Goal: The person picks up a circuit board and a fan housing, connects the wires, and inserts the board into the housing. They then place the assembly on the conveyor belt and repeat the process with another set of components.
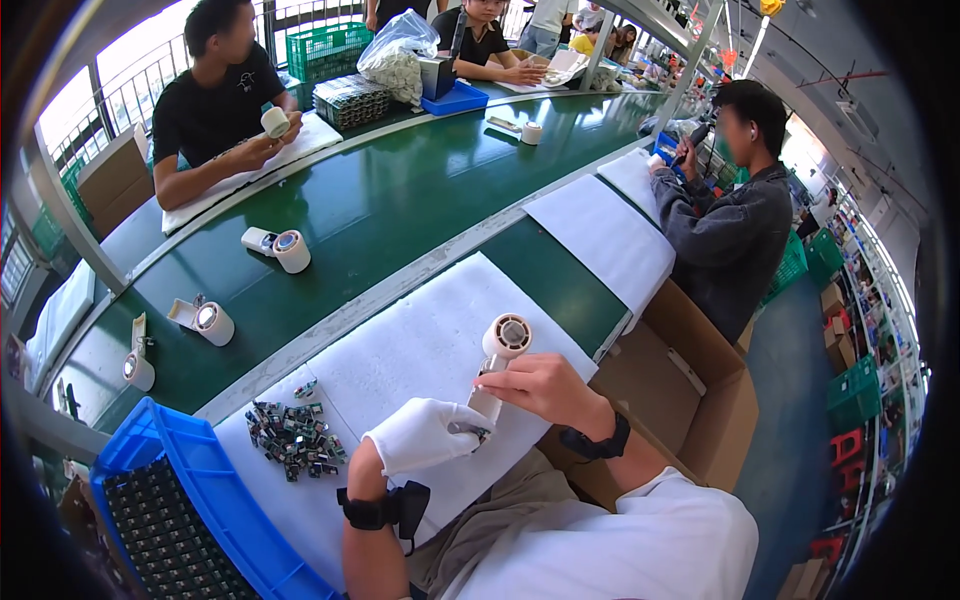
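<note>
A white handheld fan (507,337) is held over the white foam sheet (400,330) before me, its round head pointing away from my body. My left hand (422,434), in a white glove, is closed around the lower end of the fan's handle. There, a small greenish part shows at the fingertips, too little to name. Without a glove, my right hand (545,388) pinches the handle just below the head, and its fingers cover part of the opened housing. Left of my gloved hand, small green circuit boards (295,438) lie in a loose pile.
A blue bin (235,500) with black trays of small parts stands at the left. Several fans, such as this one (290,251), rest on the green conveyor (380,215). An open cardboard box (715,425) is beside my right arm. Co-workers sit across and to the right.
</note>
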Tool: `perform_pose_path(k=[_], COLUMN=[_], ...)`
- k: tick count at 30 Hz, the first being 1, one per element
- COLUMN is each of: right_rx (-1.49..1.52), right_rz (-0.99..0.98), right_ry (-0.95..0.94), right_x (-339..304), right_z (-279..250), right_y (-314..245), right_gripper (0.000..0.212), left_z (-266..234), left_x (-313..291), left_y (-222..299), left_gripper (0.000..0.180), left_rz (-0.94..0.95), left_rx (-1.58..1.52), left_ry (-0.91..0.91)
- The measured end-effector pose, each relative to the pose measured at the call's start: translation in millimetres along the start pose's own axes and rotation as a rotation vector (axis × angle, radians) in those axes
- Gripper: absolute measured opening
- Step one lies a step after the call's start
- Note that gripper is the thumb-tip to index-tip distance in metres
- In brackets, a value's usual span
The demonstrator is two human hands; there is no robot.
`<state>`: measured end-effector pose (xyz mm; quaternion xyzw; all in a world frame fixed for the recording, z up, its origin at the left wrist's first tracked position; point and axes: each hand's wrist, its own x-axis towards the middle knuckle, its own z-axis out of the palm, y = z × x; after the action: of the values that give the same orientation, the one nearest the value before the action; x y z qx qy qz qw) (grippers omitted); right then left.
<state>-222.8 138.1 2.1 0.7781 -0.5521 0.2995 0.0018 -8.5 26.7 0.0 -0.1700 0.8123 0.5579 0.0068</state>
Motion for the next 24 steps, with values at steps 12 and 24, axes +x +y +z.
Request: perform_pose_path(k=[12,24], right_rx=[-0.016,-0.076], right_rz=[-0.002,-0.109], right_ry=[-0.101,-0.066], right_x=[12.9,11.5], right_z=[-0.9,-3.4], right_y=[-0.6,-6.7], right_gripper=[0.019,0.009], left_z=[-5.5,-1.3], left_x=[-3.5,-5.7], left_y=[1.6,1.0], left_gripper=[0.027,0.028], left_rz=[0.054,-0.015], left_rx=[0.009,-0.141], left_ry=[0.010,-0.013])
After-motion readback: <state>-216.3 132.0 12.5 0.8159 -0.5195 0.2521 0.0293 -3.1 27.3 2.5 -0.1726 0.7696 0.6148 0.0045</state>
